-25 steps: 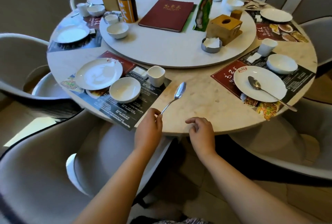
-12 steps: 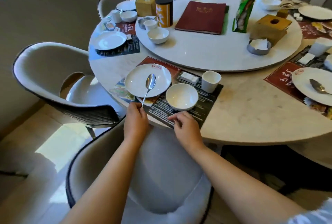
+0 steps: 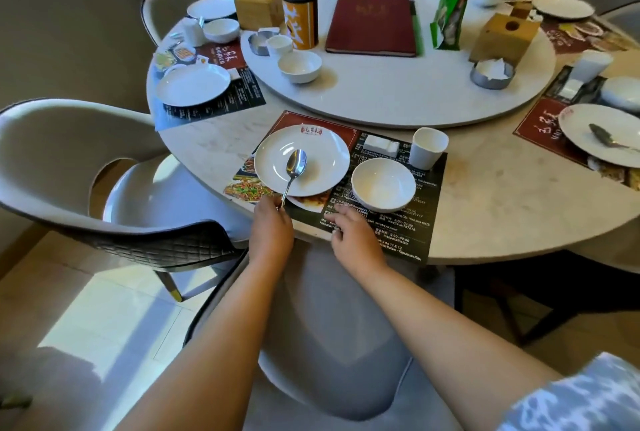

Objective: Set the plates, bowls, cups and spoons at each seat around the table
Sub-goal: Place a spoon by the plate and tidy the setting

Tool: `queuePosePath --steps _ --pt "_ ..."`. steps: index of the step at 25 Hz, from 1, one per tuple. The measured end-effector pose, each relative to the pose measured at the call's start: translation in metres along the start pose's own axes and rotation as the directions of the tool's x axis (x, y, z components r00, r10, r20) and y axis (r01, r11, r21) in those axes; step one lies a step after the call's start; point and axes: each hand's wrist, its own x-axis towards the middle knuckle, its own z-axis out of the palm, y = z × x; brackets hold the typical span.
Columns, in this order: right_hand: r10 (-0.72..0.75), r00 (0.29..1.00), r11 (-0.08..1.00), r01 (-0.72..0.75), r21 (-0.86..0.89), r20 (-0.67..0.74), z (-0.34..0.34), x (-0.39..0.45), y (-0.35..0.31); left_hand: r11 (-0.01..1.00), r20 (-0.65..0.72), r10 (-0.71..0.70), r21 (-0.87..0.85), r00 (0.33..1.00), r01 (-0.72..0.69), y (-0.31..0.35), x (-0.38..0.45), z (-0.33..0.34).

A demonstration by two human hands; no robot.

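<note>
Steel spoon [image 3: 294, 167] lies with its bowl on the near white plate [image 3: 322, 150], its handle end pinched in the left hand [image 3: 272, 228] — that grip is clamped on the spoon at the plate's near rim. Beside the plate, on the same dark placemat [image 3: 408, 223], stand a white bowl [image 3: 383, 185] and a cup [image 3: 427, 148]. The right hand [image 3: 356, 235] rests on the placemat at the counter [image 3: 502, 202] edge — fingers loosely spread, holding nothing.
</note>
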Motion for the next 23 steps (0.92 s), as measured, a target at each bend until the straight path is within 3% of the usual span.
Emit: queuePosePath --steps 13,18,23 --pt "0.063 0.998 0.998 -0.063 -0.028 -0.008 0.009 -0.004 -0.009 0.992 0.06 -0.033 -0.116 0.998 0.04 -0.016 0.007 -0.006" --pt "0.046 0.986 0.997 -0.036 0.061 -0.163 0.024 0.002 -0.047 0.979 0.079 -0.049 -0.196 0.996 0.064 -0.032 0.012 -0.041" --pt "0.065 0.963 0.985 -0.02 0.171 -0.263 0.062 0.038 -0.114 0.888 0.161 -0.083 -0.436 0.983 0.146 -0.064 0.06 -0.096"
